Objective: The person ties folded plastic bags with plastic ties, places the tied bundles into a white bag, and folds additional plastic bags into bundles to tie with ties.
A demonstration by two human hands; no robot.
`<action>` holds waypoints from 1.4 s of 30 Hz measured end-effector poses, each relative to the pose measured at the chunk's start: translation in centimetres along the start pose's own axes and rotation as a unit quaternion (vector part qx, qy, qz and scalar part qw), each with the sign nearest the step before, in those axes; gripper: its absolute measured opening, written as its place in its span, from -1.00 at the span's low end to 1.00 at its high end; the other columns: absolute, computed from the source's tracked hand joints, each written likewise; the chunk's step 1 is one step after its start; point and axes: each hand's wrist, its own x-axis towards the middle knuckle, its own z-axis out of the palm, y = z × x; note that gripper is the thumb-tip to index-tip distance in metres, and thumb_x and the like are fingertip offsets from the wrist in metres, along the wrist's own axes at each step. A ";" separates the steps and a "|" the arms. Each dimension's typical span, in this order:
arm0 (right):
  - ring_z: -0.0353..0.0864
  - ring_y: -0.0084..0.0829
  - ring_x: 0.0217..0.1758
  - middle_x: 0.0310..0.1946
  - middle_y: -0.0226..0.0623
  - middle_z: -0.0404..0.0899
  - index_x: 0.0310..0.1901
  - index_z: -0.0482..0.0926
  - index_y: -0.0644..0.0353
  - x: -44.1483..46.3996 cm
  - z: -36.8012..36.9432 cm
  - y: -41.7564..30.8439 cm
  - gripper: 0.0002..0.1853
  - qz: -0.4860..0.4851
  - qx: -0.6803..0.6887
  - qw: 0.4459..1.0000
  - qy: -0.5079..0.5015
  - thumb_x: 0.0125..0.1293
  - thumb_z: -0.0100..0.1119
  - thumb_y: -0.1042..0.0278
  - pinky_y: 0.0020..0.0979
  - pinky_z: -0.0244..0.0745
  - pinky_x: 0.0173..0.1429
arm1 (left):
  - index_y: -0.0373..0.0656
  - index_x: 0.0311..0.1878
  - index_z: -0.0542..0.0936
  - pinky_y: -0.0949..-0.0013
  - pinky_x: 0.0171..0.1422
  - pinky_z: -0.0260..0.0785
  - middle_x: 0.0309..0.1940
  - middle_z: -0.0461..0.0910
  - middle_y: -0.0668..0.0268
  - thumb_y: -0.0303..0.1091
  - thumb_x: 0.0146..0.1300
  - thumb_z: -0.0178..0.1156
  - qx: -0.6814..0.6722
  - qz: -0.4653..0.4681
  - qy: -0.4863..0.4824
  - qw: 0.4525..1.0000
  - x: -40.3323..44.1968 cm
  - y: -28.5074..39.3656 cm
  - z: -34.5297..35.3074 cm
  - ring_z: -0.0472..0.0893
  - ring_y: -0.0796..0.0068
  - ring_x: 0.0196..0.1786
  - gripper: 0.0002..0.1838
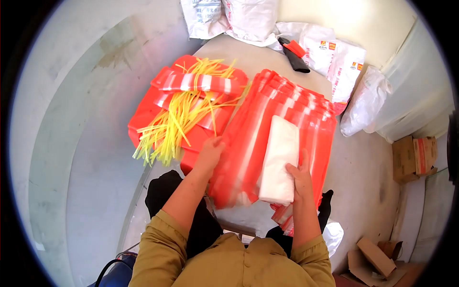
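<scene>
Several sacks [251, 19] border our tabletop [234, 60]; our right hand [299, 181] clasps a white bundle [279, 160], left hand [211, 152] half-curled, grip unclear.

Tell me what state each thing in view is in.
White bundle: folded, held in right hand
Left hand: fingers curled, grip unclear
Striped sheets: stacked flat, overlapping
Yellow strips: loose, heaped
Left red stack: partly covered by strips
White sacks: creased
Lower-right cardboard: flaps spread

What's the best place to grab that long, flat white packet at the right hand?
Probably the long, flat white packet is best gripped on its right long edge, below the middle, coming from the right: it stretches lengthwise away from the person, and the right hand's thumb already overlaps that edge.
</scene>
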 end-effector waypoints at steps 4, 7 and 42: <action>0.62 -0.11 0.28 0.40 0.09 0.41 0.68 -0.10 0.22 0.0 -0.5 -0.7 0.00 0.032 0.074 0.997 -0.012 0.30 0.28 0.55 -0.19 0.67 0.25 | -0.26 0.47 0.51 0.52 -0.07 0.35 -0.09 0.65 0.43 -0.24 0.55 0.16 0.011 0.015 -0.007 1.000 1.8 -1.9 -0.7 0.46 0.65 -0.19 -0.48; 0.65 -0.13 0.23 0.34 0.07 0.47 0.65 0.02 0.24 0.1 -0.5 -0.6 -0.08 0.015 0.093 0.994 -0.046 0.32 0.27 0.51 -0.18 0.70 0.22 | -0.27 0.43 0.55 0.51 -0.07 0.36 -0.12 0.65 0.43 -0.24 0.56 0.15 -0.001 0.030 -0.006 1.000 2.4 -2.5 -0.5 0.46 0.67 -0.19 -0.52; 0.69 -0.43 0.12 0.09 -0.31 0.67 0.39 0.49 0.31 -0.2 -3.9 -4.0 -0.57 0.012 -0.349 0.936 -0.052 0.57 0.17 0.39 -0.32 0.60 0.18 | -0.37 0.37 0.45 0.03 0.23 0.64 0.13 0.67 0.05 -0.46 0.42 0.22 -0.258 -0.180 -0.321 0.893 -3.0 1.7 9.7 0.73 0.16 0.11 -0.52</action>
